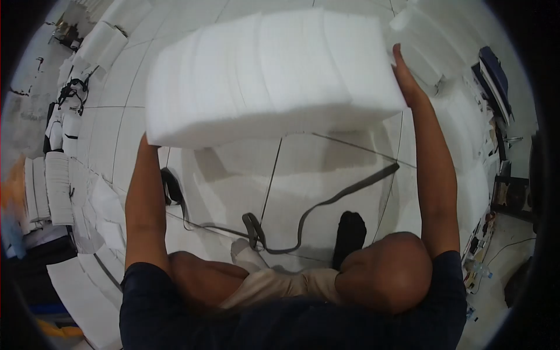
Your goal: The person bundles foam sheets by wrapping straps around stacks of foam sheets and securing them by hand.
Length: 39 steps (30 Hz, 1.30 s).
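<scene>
The work area is a floor of pale, glossy tiles (227, 181) with dark joints. White sheet material (61, 186) is stacked along the left side, and further white foam (461, 122) lies along the right. A dark webbing strap (344, 191) lies loose on the tiles, between the person's feet and the load, with one loop standing up.

The load is a layered block of white foam sheets (268, 73), positioned ahead of the person, across the view and between the two hands. The shadow beneath suggests that it is raised, but floor contact at the far side cannot be confirmed.

Right hand (407, 81): extended, not fisted, laid against the right end of the block. Left hand: hidden behind the left end at the wrist; its finger position cannot be told. The left forearm (144, 198) reaches up to that end.

Step in hand, as judged: two-handed support of the block. Any further movement calls for even inward pressure at both ends, so that the layers stay aligned.
</scene>
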Motion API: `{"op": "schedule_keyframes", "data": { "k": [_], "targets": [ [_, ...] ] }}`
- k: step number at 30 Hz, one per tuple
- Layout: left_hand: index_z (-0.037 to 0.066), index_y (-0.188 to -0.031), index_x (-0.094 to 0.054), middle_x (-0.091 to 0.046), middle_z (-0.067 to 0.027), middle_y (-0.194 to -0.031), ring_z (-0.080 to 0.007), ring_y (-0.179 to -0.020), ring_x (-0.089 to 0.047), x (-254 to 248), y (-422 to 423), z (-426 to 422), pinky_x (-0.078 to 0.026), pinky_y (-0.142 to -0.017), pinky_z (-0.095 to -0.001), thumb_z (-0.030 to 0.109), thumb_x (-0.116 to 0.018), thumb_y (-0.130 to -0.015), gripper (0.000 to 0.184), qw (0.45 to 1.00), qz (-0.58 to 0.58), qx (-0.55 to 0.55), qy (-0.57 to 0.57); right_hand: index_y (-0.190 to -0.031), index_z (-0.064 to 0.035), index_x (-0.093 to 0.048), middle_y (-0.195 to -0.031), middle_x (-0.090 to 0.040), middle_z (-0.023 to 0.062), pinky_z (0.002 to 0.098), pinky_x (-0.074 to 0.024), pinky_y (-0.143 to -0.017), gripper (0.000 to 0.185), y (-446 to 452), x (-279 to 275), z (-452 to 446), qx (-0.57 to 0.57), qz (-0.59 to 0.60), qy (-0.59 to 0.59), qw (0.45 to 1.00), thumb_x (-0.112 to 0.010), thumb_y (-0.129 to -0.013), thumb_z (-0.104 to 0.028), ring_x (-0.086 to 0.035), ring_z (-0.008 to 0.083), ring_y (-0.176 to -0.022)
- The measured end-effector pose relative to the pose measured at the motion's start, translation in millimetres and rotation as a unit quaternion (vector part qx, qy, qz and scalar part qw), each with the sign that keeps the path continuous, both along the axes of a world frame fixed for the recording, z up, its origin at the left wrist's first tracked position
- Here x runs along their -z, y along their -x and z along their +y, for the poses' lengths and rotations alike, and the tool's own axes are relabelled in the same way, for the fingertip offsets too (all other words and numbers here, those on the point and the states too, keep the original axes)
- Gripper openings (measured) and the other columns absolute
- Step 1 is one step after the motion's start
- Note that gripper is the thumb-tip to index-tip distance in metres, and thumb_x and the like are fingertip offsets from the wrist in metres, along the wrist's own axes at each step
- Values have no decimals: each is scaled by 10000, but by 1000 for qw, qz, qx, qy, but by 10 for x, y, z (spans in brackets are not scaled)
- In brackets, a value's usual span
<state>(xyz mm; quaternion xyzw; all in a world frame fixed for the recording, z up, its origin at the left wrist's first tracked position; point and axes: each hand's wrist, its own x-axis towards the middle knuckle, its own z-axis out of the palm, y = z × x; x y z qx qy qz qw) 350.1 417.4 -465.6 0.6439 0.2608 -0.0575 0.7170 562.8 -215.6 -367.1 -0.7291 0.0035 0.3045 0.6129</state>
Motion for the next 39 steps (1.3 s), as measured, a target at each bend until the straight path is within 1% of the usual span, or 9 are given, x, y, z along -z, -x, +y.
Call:
{"op": "schedule_keyframes", "data": {
  "k": [10,20,22,23,30,32,34,36,39],
  "targets": [
    [26,-1273,-548,-603,-116,-1251,-231,-1138,-579,167,67,108,-473,-981,-416,287,-563,-929,432,1000,9,-9,0,-1470,17,-286,-1445,-409,228,406,-352,-1081,1077,94,115,-161,84,25,6,996,-252,-821,-843,-434,320,-1322],
    [28,-1271,-551,-608,-115,-1243,-231,-1140,-577,566,118,298,-463,-993,-414,294,-565,-926,436,999,0,-36,32,-1475,-121,-349,-1431,-467,48,383,-431,-1018,773,253,480,-135,106,-7,-104,989,-421,-923,-658,-471,194,-1281],
    [19,-1243,-538,-575,-130,-1271,-238,-1140,-549,142,124,53,-447,-999,-399,296,-533,-931,416,994,-2,-87,72,-1463,-102,-364,-1419,-481,30,342,-430,-1016,668,133,871,-422,6,-159,-119,980,-387,-981,-563,-503,169,-1239],
    [25,-1232,-543,-587,-124,-1248,-242,-1116,-559,-60,155,41,-457,-981,-398,306,-536,-927,414,995,-11,-88,56,-1457,-107,-373,-1395,-501,32,347,-437,-1009,663,574,313,-81,167,16,-144,975,-378,-981,-570,-512,170,-1225],
    [64,-1281,-530,-597,-106,-1241,-264,-1143,-562,-1500,858,756,-455,-973,-447,398,-525,-930,485,985,-144,0,95,-1451,-115,-371,-1357,-528,41,340,-475,-979,658,1067,-37,117,79,54,-199,975,-347,-983,-578,-541,195,-1202],
    [58,-1372,-432,-529,-110,-1327,-296,-1179,-531,-2184,1160,692,-423,-1023,-443,400,-459,-976,524,971,-126,-193,-62,-1444,-120,-381,-1354,-529,51,354,-483,-976,678,1298,137,130,-73,-62,-364,926,-350,-970,-604,-552,202,-1191],
    [42,-1396,-402,-472,-138,-1377,-296,-1233,-483,-2791,1761,1301,-421,-1025,-454,361,-421,-999,509,965,-112,-196,-136,-1445,-130,-383,-1356,-528,62,384,-477,-984,725,1598,-66,519,-18,119,-240,963,-350,-945,-654,-554,199,-1187],
    [42,-1397,-400,-470,-139,-1379,-298,-1235,-481,-3534,2202,1222,-418,-1027,-457,368,-424,-996,518,929,-114,-253,-244,-1460,-146,-363,-1403,-481,85,429,-432,-1034,727,1833,153,683,-22,228,-363,903,-324,-947,-659,-511,237,-1235],
    [41,-1399,-398,-467,-142,-1381,-300,-1239,-477,-4078,2615,784,-415,-1030,-460,378,-429,-991,531,878,-56,-289,-377,-1490,-101,-285,-1451,-411,149,392,-411,-1065,724,2408,679,788,-93,203,-368,903,-258,-980,-615,-466,246,-1283]
  ]
}}
